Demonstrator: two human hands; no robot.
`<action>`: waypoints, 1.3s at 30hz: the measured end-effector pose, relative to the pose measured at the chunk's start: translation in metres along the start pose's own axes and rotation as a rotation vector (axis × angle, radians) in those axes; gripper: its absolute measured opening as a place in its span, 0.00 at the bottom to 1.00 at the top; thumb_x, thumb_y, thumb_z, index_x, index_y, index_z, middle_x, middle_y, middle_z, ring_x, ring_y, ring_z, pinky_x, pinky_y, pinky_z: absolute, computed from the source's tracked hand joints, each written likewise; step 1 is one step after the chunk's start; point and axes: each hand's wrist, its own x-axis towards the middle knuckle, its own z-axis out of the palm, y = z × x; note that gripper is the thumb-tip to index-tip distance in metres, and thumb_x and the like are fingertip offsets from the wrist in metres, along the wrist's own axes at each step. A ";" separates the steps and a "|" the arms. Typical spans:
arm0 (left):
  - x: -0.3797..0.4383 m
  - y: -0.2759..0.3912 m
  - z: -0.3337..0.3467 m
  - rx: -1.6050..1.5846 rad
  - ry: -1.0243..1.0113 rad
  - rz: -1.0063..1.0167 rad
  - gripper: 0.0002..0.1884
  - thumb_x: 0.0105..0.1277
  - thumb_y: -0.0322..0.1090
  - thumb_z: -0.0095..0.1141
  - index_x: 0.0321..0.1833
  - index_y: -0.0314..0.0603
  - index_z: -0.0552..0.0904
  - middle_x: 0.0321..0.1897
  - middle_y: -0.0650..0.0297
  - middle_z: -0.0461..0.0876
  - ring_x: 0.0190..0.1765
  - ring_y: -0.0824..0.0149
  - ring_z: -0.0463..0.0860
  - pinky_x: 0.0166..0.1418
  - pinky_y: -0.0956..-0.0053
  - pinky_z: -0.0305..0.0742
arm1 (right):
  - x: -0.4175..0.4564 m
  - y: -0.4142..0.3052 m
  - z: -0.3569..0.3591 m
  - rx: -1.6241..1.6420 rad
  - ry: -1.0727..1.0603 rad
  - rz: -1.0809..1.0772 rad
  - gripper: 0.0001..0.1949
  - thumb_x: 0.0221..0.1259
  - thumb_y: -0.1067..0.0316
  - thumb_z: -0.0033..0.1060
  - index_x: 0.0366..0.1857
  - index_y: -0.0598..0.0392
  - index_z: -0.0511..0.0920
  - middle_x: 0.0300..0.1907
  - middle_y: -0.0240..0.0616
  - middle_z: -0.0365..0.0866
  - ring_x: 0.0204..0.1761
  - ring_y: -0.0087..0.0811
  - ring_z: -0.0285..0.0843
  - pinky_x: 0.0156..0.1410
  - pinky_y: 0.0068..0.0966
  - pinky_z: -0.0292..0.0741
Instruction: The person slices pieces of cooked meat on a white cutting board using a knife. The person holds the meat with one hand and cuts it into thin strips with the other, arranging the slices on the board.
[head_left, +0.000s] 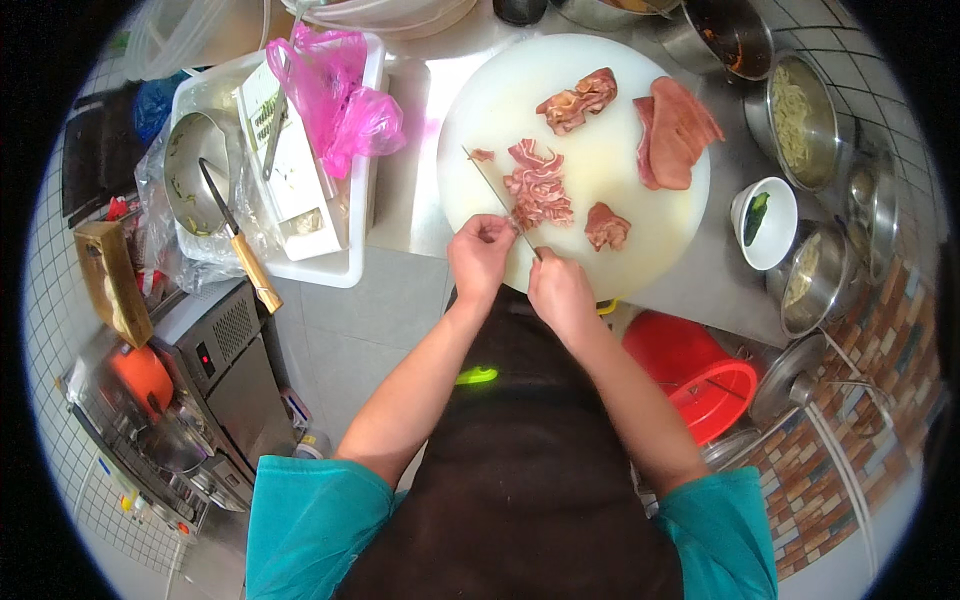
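On a round white cutting board (517, 67), my right hand (561, 292) grips the handle end of a knife (487, 178). Its thin blade points up and to the left, along the left side of a heap of sliced pinkish meat (540, 184). My left hand (484, 251) has its fingertips pinched together at the blade, on a small piece of meat mostly hidden by the fingers. A small meat scrap (481, 155) lies near the knife tip. Another chunk of meat (606, 226), a folded piece (577, 101) and larger flat slabs (679, 135) rest elsewhere on the board.
Steel bowls of pale shreds (793, 124) and a white bowl with a green vegetable piece (765, 223) stand at right. Below the counter is a red bucket (690, 375). Left, a white tub (352, 262) holds a slicer (300, 202), a pink bag (352, 112) and a wooden-handled knife (251, 270).
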 end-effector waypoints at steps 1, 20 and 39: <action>0.000 0.005 0.000 0.028 0.010 0.002 0.07 0.66 0.30 0.72 0.38 0.33 0.88 0.29 0.67 0.88 0.32 0.78 0.82 0.40 0.79 0.79 | 0.005 -0.002 -0.004 0.009 0.005 -0.002 0.08 0.69 0.70 0.55 0.38 0.66 0.81 0.29 0.64 0.85 0.34 0.61 0.87 0.43 0.54 0.83; 0.000 -0.087 -0.085 -0.179 -0.005 -0.004 0.06 0.76 0.27 0.59 0.51 0.33 0.85 0.43 0.60 0.89 0.45 0.70 0.88 0.48 0.73 0.84 | 0.002 0.049 -0.018 -0.076 0.010 -0.260 0.09 0.67 0.68 0.58 0.31 0.61 0.83 0.25 0.58 0.84 0.31 0.60 0.86 0.41 0.55 0.82; 0.004 0.064 -0.001 0.179 -0.345 0.641 0.10 0.68 0.29 0.67 0.51 0.40 0.87 0.47 0.60 0.89 0.44 0.65 0.89 0.46 0.71 0.84 | -0.053 0.071 -0.135 0.424 0.543 0.201 0.17 0.71 0.60 0.61 0.43 0.68 0.85 0.34 0.60 0.87 0.40 0.56 0.90 0.48 0.43 0.81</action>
